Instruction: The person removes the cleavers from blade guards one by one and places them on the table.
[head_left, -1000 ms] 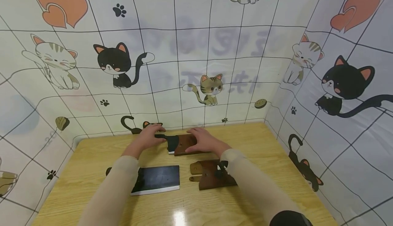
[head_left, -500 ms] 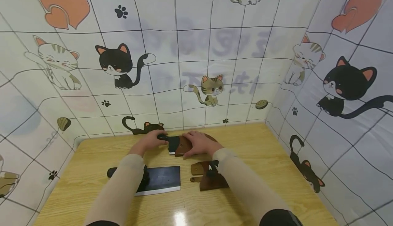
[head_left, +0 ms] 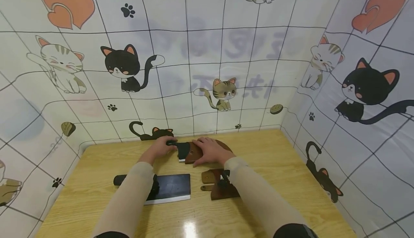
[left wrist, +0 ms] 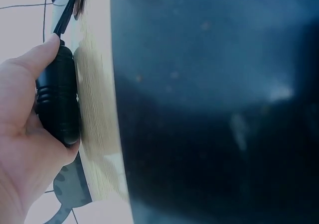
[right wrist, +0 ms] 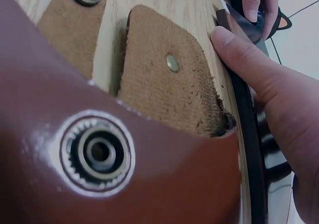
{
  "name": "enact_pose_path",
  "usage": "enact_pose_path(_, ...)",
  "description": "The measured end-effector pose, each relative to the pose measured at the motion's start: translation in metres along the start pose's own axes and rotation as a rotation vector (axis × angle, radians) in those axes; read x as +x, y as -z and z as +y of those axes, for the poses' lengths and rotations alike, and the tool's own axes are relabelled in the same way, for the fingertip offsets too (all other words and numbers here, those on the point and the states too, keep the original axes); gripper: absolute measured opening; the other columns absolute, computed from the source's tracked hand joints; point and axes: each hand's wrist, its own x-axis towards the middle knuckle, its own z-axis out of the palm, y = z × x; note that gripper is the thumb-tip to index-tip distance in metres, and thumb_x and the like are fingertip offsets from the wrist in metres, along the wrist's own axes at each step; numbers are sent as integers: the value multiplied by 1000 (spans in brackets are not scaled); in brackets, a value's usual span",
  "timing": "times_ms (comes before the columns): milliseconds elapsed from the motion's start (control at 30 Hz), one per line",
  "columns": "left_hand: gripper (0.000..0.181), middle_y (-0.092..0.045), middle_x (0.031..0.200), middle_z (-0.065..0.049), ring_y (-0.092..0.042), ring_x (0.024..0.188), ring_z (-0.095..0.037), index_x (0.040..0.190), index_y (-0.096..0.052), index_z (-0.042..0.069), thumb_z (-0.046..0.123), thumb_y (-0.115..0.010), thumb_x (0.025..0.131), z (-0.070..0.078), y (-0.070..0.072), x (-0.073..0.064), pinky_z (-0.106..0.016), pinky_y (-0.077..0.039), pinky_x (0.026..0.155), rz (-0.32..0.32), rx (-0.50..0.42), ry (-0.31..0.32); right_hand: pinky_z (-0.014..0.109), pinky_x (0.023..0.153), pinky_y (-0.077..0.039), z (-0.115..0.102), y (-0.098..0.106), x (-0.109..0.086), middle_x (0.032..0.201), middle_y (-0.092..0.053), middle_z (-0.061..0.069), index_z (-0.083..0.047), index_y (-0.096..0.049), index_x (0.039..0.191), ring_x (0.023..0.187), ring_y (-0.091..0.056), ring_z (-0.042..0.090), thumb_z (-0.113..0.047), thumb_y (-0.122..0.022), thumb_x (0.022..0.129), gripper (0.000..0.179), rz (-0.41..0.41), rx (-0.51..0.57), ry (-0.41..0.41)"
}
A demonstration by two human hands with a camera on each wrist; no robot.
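Observation:
At the back of the table, my left hand [head_left: 159, 148] grips the black handle [left wrist: 58, 94] of a cleaver, thumb along it in the left wrist view. Its dark blade [head_left: 183, 149] shows a short bare stretch, and the rest is inside a brown leather sheath [head_left: 193, 153]. My right hand [head_left: 211, 151] holds that sheath, thumb at the near edge and fingers spread across the top. Nearer to me lies a second cleaver [head_left: 174, 186], unsheathed, its black handle to the left and partly under my left forearm. Beside it is a second brown leather sheath [head_left: 220, 194], partly hidden by my right sleeve.
Everything lies on a light wooden table [head_left: 258, 213]. A white sheet [head_left: 181, 51] printed with cartoon cats rises right behind the table's back edge and along the sides. The second sheath's two straps [head_left: 207, 187] point left, towards the bare cleaver.
My right hand has shifted left along the sheath, uncovering its rounded right end. My left hand has moved slightly right with the handle. Over the last half second both are almost still.

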Motion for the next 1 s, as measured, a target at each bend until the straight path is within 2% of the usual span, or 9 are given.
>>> enact_pose_path(133, 43, -56, 158, -28, -49, 149, -51, 149, -68, 4, 20, -74, 109, -1, -2, -1, -67, -41, 121, 13, 25, -19, 60, 131, -27, 2, -2, -1, 172, -42, 8, -24, -34, 176, 161, -36, 35, -81, -80, 85, 118, 19, 9, 8)
enact_pose_path(367, 43, -60, 153, -27, -51, 147, -50, 147, -69, 1, 19, -76, 108, -7, -4, 3, -65, -40, 122, 34, 84, -90, 59, 130, -30, 4, -3, 0, 168, -46, 7, -25, -37, 175, 158, -39, 33, -84, -76, 86, 114, 35, 1, 21)
enact_pose_path(533, 46, -61, 152, -25, -53, 146, -48, 149, -67, 1, 24, -74, 109, -9, -2, 3, -64, -43, 120, 50, 79, -122, 57, 129, -31, 1, 4, -6, 166, -45, 8, -21, -39, 174, 157, -38, 33, -82, -77, 86, 113, 66, 20, 38)
enact_pose_path(667, 44, -63, 150, -26, -54, 144, -49, 147, -67, -2, 22, -73, 110, -6, 2, -1, -65, -44, 119, 90, 76, -160, 58, 131, -27, -5, 12, -11, 169, -41, 10, -20, -36, 175, 160, -34, 34, -82, -78, 86, 116, 101, -11, 54)
enact_pose_path(867, 41, -65, 147, -26, -55, 143, -50, 143, -69, -3, 17, -75, 108, 1, 6, -9, -66, -42, 120, 139, 113, -207, 60, 130, -27, -12, 15, -17, 168, -43, 14, -16, -38, 173, 157, -38, 36, -77, -84, 84, 118, 153, -44, 85)
enact_pose_path(1000, 41, -66, 146, -25, -55, 142, -50, 143, -69, -3, 19, -75, 108, 5, 7, -12, -66, -43, 118, 154, 118, -211, 60, 130, -28, -13, 14, -18, 167, -44, 13, -17, -40, 173, 157, -37, 36, -77, -85, 84, 117, 180, -56, 81)
